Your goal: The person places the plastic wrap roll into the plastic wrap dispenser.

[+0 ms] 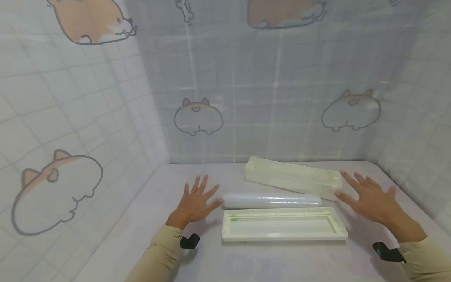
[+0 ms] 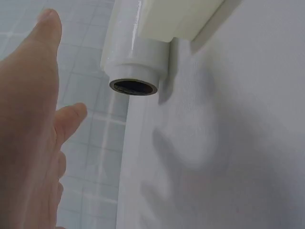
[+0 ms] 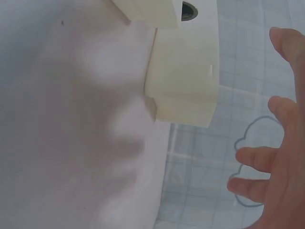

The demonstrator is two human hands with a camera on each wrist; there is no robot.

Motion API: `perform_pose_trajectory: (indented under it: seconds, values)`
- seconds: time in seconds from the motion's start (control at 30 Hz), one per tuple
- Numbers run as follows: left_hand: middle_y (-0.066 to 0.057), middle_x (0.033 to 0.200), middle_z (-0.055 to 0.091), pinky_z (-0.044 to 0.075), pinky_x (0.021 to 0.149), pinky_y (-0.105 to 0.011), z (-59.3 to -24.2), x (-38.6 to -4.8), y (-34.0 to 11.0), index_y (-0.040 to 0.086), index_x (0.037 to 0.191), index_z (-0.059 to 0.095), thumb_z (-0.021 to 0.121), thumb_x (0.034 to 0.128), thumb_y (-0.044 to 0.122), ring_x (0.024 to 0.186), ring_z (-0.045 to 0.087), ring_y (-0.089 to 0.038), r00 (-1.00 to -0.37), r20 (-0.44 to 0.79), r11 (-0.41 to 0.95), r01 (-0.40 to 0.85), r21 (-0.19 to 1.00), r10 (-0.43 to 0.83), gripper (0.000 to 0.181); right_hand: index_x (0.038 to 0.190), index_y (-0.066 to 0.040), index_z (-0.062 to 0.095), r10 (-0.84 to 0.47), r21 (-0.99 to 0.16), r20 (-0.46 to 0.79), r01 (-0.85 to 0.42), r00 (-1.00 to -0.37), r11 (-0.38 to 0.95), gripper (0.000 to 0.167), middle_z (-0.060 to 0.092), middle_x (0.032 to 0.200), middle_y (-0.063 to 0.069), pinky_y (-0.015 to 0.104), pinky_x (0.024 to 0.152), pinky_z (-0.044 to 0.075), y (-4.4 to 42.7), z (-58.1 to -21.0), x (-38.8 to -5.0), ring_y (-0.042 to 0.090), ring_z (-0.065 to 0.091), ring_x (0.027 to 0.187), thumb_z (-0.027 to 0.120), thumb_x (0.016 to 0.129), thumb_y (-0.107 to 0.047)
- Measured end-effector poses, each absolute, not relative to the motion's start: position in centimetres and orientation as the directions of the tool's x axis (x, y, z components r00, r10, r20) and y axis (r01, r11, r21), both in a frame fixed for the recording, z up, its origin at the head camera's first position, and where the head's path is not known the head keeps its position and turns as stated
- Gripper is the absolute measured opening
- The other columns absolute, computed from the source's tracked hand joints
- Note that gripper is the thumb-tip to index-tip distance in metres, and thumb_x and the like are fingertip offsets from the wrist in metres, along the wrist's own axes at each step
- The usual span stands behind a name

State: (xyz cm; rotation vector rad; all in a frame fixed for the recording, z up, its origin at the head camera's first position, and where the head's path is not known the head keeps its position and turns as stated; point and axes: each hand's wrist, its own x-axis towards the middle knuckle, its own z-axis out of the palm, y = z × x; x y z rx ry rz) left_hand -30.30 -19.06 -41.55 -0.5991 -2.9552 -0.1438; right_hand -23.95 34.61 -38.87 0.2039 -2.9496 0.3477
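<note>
A roll of cling film (image 1: pixel 273 200) lies lengthwise between a long cream-white box (image 1: pixel 278 182) and a shallow frame-like lid (image 1: pixel 285 236). Along the lid's far edge runs a rail with a small green piece (image 1: pixel 234 217) near its left end. My left hand (image 1: pixel 193 204), fingers spread, hovers by the roll's left end. In the left wrist view the roll's hollow core (image 2: pixel 133 87) faces the camera, apart from the hand. On the other side, my right hand (image 1: pixel 373 201) is spread beside the box's right end; the right wrist view shows a gap between them. Both hands hold nothing.
The pale table (image 1: pixel 246 262) carries all three items right of its middle. Curtain-like walls (image 1: pixel 246 78) with grid lines and cartoon dogs enclose it at the back and both sides. Dark wrist cameras (image 1: pixel 190 241) sit by the beige sleeves (image 1: pixel 158 250).
</note>
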Motion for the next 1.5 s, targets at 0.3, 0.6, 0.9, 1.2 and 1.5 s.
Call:
perform_pose_trajectory:
  seconds: [0.3,0.6,0.9,1.2,1.5]
  values:
    - [-0.013,0.164,0.023,0.015,0.118,-0.061,-40.6,-31.5,-17.9,0.025,0.153,0.044,0.025,0.0962,0.076,0.151,0.014,-0.036,-0.927,0.094,0.914,0.375,0.157,0.364,0.079,0.161,-0.008,0.014,-0.164,-0.283,0.229,-0.227,-0.959,0.932,0.082,0.036,0.148,0.038,0.082,0.090,0.028,35.2,-39.2,-25.1,0.063,0.036,0.127,0.050,0.102,-0.052]
    - [-0.009,0.158,0.039,0.028,0.116,-0.054,-39.9,-32.8,-17.0,0.020,0.149,0.051,0.029,0.0982,0.072,0.146,0.033,-0.031,-0.920,0.057,0.902,0.391,0.185,0.387,0.076,0.155,0.005,0.023,-0.107,-0.447,0.200,-0.188,-0.974,0.875,0.076,0.043,0.139,0.042,0.074,0.089,0.039,35.2,-39.9,-25.3,0.060,0.046,0.121,0.051,0.104,-0.044]
    - [-0.001,0.150,0.050,0.031,0.115,-0.050,-40.1,-33.9,-16.5,0.024,0.146,0.054,0.032,0.0955,0.076,0.142,0.040,-0.026,-0.934,0.030,0.871,0.344,0.350,0.357,0.075,0.149,0.012,0.030,-0.043,-0.547,0.165,-0.128,-0.985,0.827,0.070,0.048,0.134,0.041,0.065,0.085,0.048,35.3,-40.7,-25.8,0.058,0.051,0.118,0.048,0.106,-0.041]
    - [-0.003,0.143,0.057,0.037,0.111,-0.051,-40.7,-34.7,-16.4,0.019,0.141,0.059,0.044,0.0994,0.063,0.136,0.047,-0.027,-0.920,0.004,0.811,0.347,0.471,0.391,0.063,0.151,0.014,0.018,0.010,-0.792,0.000,0.006,-1.000,0.611,0.078,0.040,0.139,0.045,0.048,0.086,0.056,34.0,-41.0,-25.8,0.053,0.054,0.119,0.046,0.106,-0.043]
    - [-0.007,0.143,0.057,0.038,0.110,-0.052,-40.9,-35.6,-15.8,0.015,0.139,0.060,0.050,0.1025,0.049,0.134,0.049,-0.030,-0.931,-0.030,0.773,0.285,0.567,0.365,0.051,0.151,0.014,0.018,0.076,-0.797,-0.062,0.096,-0.995,0.597,0.081,0.038,0.141,0.044,0.048,0.085,0.056,33.7,-41.5,-26.2,0.050,0.057,0.118,0.044,0.105,-0.047]
